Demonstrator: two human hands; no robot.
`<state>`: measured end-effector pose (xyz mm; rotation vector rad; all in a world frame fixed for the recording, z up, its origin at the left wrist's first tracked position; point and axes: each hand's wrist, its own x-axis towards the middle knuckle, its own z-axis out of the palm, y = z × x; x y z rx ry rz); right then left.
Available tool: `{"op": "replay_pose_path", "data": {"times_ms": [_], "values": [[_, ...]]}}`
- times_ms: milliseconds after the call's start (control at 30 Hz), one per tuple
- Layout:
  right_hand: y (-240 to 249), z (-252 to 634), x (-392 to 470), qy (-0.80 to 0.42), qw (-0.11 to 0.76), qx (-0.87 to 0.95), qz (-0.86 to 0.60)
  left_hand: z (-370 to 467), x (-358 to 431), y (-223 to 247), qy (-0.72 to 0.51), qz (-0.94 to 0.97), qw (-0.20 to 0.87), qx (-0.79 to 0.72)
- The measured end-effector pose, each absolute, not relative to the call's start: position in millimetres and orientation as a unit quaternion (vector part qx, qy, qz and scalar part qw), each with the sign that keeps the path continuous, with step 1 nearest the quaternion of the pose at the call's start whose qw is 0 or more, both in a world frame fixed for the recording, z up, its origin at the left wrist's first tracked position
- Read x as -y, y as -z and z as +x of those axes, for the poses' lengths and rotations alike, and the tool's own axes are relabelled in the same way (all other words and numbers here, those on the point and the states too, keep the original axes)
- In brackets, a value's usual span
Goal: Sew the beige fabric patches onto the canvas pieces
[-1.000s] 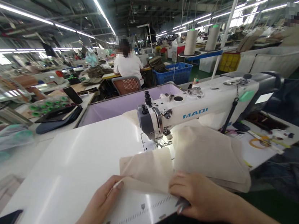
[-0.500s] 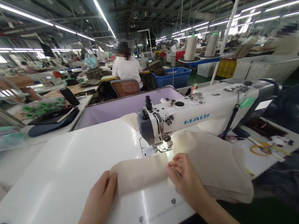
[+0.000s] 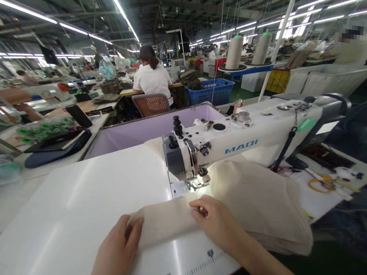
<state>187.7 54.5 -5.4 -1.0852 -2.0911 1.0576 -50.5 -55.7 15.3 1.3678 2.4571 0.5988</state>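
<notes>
A beige fabric piece (image 3: 166, 221) lies in front of the sewing machine (image 3: 243, 140), stretched between my two hands. My left hand (image 3: 119, 245) grips its left end, thumb on top. At its right end, close to the presser foot (image 3: 199, 183), my right hand (image 3: 214, 217) pinches the cloth with fingers curled. The fabric's far right edge sits just before the lit needle area; whether it is under the foot I cannot tell. A stack of beige fabric (image 3: 259, 200) rests right of the needle, beyond my right hand, partly hanging over the table edge.
The white table (image 3: 70, 213) has a printed ruler along its front edge. Yellow-handled scissors (image 3: 321, 183) lie at the right. Two thread cones (image 3: 234, 52) stand behind the machine. A lilac bin (image 3: 127, 130) borders the table's far side. A co-worker (image 3: 153, 73) sits beyond it.
My right hand has shifted left along the fabric's right end, now covering its corner. My left hand has moved slightly left and down, still gripping. The view has tilted a little.
</notes>
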Motion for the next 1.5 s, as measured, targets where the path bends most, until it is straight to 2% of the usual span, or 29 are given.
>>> {"op": "replay_pose_path", "data": {"times_ms": [333, 1100, 1333, 1500], "values": [[2, 180, -54, -0.38, 0.221, 0.787, -0.433, -50, 52, -15, -0.196, 0.465, 0.127, -0.854], [6, 176, -58, -0.355, 0.207, 0.794, -0.448, -51, 48, -12, -0.172, 0.481, 0.131, -0.85], [-4, 179, -54, -0.251, 0.084, 0.853, -0.45, -58, 51, -17, -0.199, 0.463, 0.108, -0.857], [5, 183, -53, -0.205, 0.088, 0.877, -0.426, -64, 53, -15, -0.192, 0.466, 0.109, -0.857]]}}
